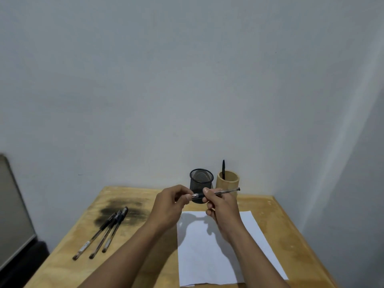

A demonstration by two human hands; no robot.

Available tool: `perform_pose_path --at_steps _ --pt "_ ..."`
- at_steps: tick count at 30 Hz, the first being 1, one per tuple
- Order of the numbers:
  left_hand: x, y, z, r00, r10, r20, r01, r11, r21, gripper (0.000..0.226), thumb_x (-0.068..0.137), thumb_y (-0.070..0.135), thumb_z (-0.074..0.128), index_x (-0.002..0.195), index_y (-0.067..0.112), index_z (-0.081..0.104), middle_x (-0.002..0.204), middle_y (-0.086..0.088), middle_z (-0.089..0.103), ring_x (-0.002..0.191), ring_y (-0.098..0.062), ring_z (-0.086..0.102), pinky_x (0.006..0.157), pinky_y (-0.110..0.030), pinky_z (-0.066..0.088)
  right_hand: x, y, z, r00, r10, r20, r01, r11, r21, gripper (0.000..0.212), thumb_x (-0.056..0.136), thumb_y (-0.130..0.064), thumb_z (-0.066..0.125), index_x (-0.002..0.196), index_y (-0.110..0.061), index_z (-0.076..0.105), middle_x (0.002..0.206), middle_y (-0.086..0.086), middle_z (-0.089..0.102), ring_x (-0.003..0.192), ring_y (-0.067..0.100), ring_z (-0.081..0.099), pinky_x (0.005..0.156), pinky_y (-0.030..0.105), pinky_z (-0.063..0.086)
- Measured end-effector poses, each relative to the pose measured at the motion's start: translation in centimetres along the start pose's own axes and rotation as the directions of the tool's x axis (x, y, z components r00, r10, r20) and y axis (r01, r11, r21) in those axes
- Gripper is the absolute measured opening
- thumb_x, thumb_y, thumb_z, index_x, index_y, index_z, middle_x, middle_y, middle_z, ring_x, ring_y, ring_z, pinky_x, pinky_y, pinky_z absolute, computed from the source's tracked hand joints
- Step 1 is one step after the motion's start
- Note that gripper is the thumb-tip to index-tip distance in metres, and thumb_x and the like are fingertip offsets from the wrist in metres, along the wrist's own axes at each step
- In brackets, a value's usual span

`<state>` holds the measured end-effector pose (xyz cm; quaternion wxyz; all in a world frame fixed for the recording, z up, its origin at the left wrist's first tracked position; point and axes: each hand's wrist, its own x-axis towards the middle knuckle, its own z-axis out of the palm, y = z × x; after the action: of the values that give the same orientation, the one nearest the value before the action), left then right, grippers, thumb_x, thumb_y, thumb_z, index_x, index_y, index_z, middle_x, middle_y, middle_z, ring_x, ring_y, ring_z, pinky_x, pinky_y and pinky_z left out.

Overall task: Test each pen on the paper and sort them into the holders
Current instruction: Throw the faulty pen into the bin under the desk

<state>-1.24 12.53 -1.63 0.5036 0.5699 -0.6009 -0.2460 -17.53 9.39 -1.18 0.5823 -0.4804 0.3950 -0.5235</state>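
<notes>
Above a wooden table (291, 235) set into the corner of a pale wall (187, 80), two bare hands hold one pen (226, 191) level in the air, just in front of the holders. The left hand (170, 204) pinches the pen's left end between thumb and fingertips. The right hand (220, 206) has its thumb and curled fingers wrapped round the clear barrel, whose dark far end sticks out to the right. Two holders stand side by side at the back of the table: one black mesh cup (201, 177), partly hidden by the hands, and one round wooden cup (228, 180) to its right. One black pen (223, 168) stands upright in the wooden cup. One white sheet of paper (207, 256) lies flat below the hands, carrying their shadow. Three more pens (108, 229) lie close together on the left of the table, their upper ends over a dark smudge (122, 206) on the wood.
</notes>
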Motion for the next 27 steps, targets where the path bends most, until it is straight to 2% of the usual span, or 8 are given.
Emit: perform_pose_path --at_steps 3,9,14,17,21,23,25,27 --pt "-0.3 0.5 0.3 0.999 -0.036 -0.04 0.034 0.997 -0.067 0.016 0.091 0.01 0.066 0.082 0.021 0.075 0.073 -0.002 0.074 0.071 -0.014 0.068 0.077 -0.041 0.059 -0.2 -0.4 0.1 1.0 0.007 0.012 -0.007 0.999 0.044 0.014 0.094 -0.011 0.069 0.081 -0.008 0.064 0.064 0.004 0.058 0.049 0.006 0.046 0.048 0.02 0.04" --pt "-0.7 1.0 0.3 0.998 -0.042 -0.052 0.04 0.998 -0.038 0.016 0.09 0.011 0.068 0.08 0.021 0.075 0.07 -0.003 0.074 0.066 -0.011 0.067 0.076 -0.041 0.058 -0.3 -0.2 -0.1 0.999 0.037 0.021 -0.038 0.998 0.044 0.014 0.094 -0.013 0.069 0.082 -0.006 0.066 0.067 0.005 0.058 0.052 0.006 0.046 0.049 0.022 0.04" --pt "-0.8 1.2 0.0 0.999 -0.051 -0.01 0.052 0.996 0.077 0.012 0.09 0.022 0.067 0.081 0.027 0.072 0.076 0.009 0.073 0.077 -0.01 0.069 0.077 -0.041 0.06 -1.2 0.1 -1.0 0.992 0.125 0.018 -0.122 0.987 -0.108 0.024 0.092 -0.035 0.072 0.09 -0.011 0.075 0.071 0.001 0.068 0.058 0.008 0.055 0.055 0.024 0.049" --pt "-0.7 1.9 0.3 0.998 -0.049 -0.037 0.054 0.991 0.124 0.013 0.092 0.018 0.063 0.084 0.025 0.071 0.079 0.009 0.073 0.08 -0.009 0.068 0.079 -0.041 0.059 -2.0 -0.7 -1.7 1.0 0.029 0.001 -0.027 0.948 -0.316 0.029 0.089 -0.043 0.073 0.088 -0.014 0.076 0.071 0.004 0.069 0.06 0.011 0.061 0.057 0.03 0.055" --pt "-0.6 3.4 1.3 0.995 -0.041 -0.092 0.056 0.985 0.164 0.015 0.093 0.015 0.062 0.083 0.022 0.07 0.075 0.01 0.07 0.071 -0.012 0.065 0.068 -0.028 0.051 -3.4 -2.5 -2.5 0.965 -0.252 -0.072 0.132 0.706 -0.695 0.032 0.081 -0.048 0.075 0.071 -0.019 0.065 0.066 -0.004 0.068 0.064 0.012 0.062 0.059 0.034 0.051" --pt "-0.7 4.5 2.1 0.996 -0.025 -0.082 0.038 0.986 0.162 0.015 0.093 0.015 0.063 0.082 0.023 0.07 0.073 0.012 0.068 0.069 -0.01 0.064 0.063 -0.022 0.044 -4.1 -3.3 -3.2 0.899 -0.439 -0.005 0.231 0.483 -0.845 0.012 0.086 -0.038 0.072 0.086 -0.026 0.068 0.082 -0.011 0.069 0.08 0.011 0.06 0.064 0.031 0.048" --pt "-0.9 5.6 3.2 0.999 -0.002 -0.049 0.01 0.987 0.159 0.014 0.092 0.014 0.063 0.082 0.021 0.071 0.072 0.012 0.069 0.069 -0.008 0.063 0.063 -0.02 0.042 -4.4 -3.9 -4.3 0.821 -0.556 0.127 0.299 0.231 -0.926 0.02 0.091 -0.024 0.068 0.111 -0.027 0.071 0.105 -0.012 0.071 0.094 0.016 0.053 0.072 0.032 0.048" --pt "-1.0 6.6 4.2 1.0 0.019 -0.021 -0.016 0.989 0.144 0.013 0.092 0.014 0.063 0.084 0.019 0.072 0.074 0.009 0.07 0.073 -0.01 0.064 0.063 -0.019 0.043 -4.4 -4.3 -5.9 0.801 -0.567 0.192 0.314 0.124 -0.941 0.026 0.093 -0.02 0.066 0.117 -0.027 0.072 0.109 -0.01 0.072 0.091 0.019 0.044 0.077 0.032 0.039"
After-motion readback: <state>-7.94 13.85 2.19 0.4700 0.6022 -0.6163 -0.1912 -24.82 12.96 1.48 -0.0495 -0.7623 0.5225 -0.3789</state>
